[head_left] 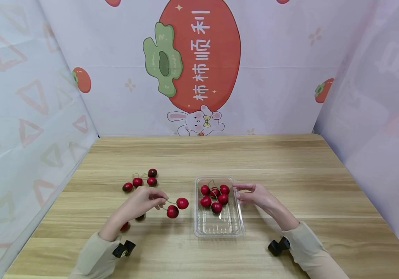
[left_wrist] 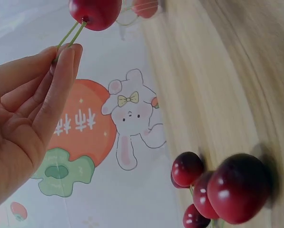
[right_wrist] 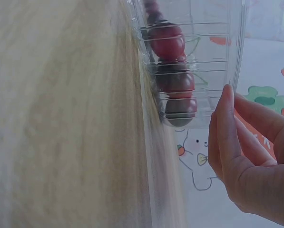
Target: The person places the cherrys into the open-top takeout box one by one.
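Note:
My left hand point(head_left: 147, 199) pinches the thin green stems of a pair of red cherries point(head_left: 182, 203) between thumb and fingertips. The pair hangs over the table, left of a clear plastic box point(head_left: 217, 231). Inside the box, several cherries point(head_left: 216, 208) with stems lie toward its far end. My right hand point(head_left: 258, 197) is at the box's right side, its fairly straight fingers touching the rim. In the right wrist view, the fingertips point(right_wrist: 227, 92) meet the upper edge of the transparent wall, with cherries point(right_wrist: 175, 81) showing through it.
Several loose cherries point(head_left: 152, 181) lie on the wooden table point(head_left: 272, 159) beyond my left hand. Another cherry point(head_left: 124, 226) is partly hidden near the left wrist. Printed cloth point(head_left: 116, 108) hangs behind the table and along both sides.

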Demonstrator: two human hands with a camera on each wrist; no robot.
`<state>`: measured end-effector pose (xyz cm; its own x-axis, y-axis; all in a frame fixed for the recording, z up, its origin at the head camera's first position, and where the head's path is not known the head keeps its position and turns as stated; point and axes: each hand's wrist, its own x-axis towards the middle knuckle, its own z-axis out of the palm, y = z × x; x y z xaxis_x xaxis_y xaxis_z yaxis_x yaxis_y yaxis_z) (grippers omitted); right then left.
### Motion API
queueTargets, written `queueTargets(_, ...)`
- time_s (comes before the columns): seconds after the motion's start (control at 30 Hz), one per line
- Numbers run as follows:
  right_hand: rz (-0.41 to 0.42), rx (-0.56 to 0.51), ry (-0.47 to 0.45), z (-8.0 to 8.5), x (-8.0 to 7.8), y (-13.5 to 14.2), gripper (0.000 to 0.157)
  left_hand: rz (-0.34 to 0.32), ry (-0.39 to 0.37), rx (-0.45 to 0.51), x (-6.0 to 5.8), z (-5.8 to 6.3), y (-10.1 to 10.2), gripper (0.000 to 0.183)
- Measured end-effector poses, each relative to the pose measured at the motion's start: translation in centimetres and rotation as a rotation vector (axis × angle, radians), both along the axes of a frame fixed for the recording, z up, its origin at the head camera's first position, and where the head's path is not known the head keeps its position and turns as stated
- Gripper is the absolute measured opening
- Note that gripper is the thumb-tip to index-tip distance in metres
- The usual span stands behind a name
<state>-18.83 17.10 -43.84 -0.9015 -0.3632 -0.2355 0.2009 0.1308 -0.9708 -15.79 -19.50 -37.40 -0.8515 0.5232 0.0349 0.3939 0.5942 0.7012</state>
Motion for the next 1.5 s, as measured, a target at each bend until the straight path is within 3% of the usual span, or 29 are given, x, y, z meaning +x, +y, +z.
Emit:
queueTargets(0.13,-0.002,-0.002,-0.006,0.1,0.0,-0.1,0.051,0.007,-0.028,0.02,-0.2,0.3,0.6,0.015)
queueTargets(0.5,0.004,-0.005,-0.003,0.2,0.0,0.0,0.053,-0.026,-0.017,0.045,-0.4,0.9,2.4,0.016)
queueTargets(0.73,0.016,-0.017,-0.001,0.3,0.0,0.0,0.053,-0.022,-0.087,0.086,-0.3,1.2,3.9,0.014)
queueTargets(1.0,0.01,-0.008,0.001,0.3,0.0,0.0,0.053,-0.084,-0.141,0.158,-0.5,0.9,4.9,0.013)
queueTargets(1.5,0.013,-0.01,0.005,0.2,-0.1,0.0,0.052,-0.127,-0.175,0.161,-0.7,0.8,6.6,0.009)
